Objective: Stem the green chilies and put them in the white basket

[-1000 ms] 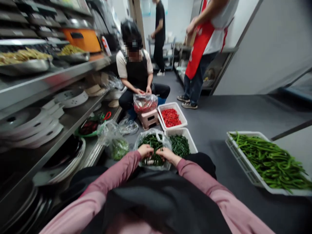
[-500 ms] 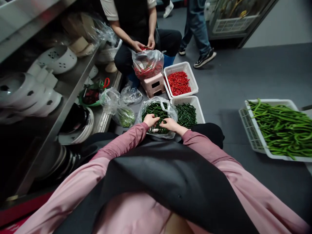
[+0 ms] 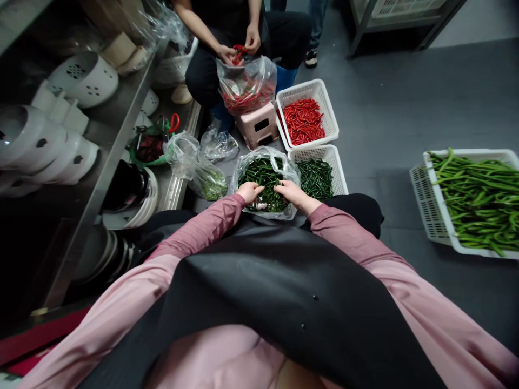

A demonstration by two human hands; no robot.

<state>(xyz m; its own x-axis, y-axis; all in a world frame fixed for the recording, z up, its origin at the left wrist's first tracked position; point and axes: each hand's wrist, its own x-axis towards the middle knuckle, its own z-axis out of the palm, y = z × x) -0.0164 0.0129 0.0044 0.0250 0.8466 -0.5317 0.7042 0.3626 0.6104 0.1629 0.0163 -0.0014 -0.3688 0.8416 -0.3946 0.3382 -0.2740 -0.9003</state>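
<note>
A clear plastic bag (image 3: 292,172) full of thin dark green chilies (image 3: 259,170) stands open on the floor between my knees. Over its left side my left hand (image 3: 248,192) is closed in a pinch; what lies in its fingertips is too small to make out. My right hand (image 3: 291,193) is closed too, at the bag's right side, with a bit of green chili at thumb and forefinger. A small gap separates the two hands. Just right of the bag, a white basket (image 3: 339,172) holds more green chilies (image 3: 314,179).
Another white basket (image 3: 330,116) contains red chilies. Opposite me, a co-worker's hands (image 3: 240,49) work over a bag of red chilies (image 3: 248,92) on a pink stool (image 3: 259,125). Long green peppers fill a basket (image 3: 432,202) at right. A metal shelf (image 3: 117,148) with dishes runs along the left.
My view has tilted down slightly, so the scene sits higher. My hands have moved a little farther apart over the bag. The co-worker's hands have spread, showing red chilies between them.
</note>
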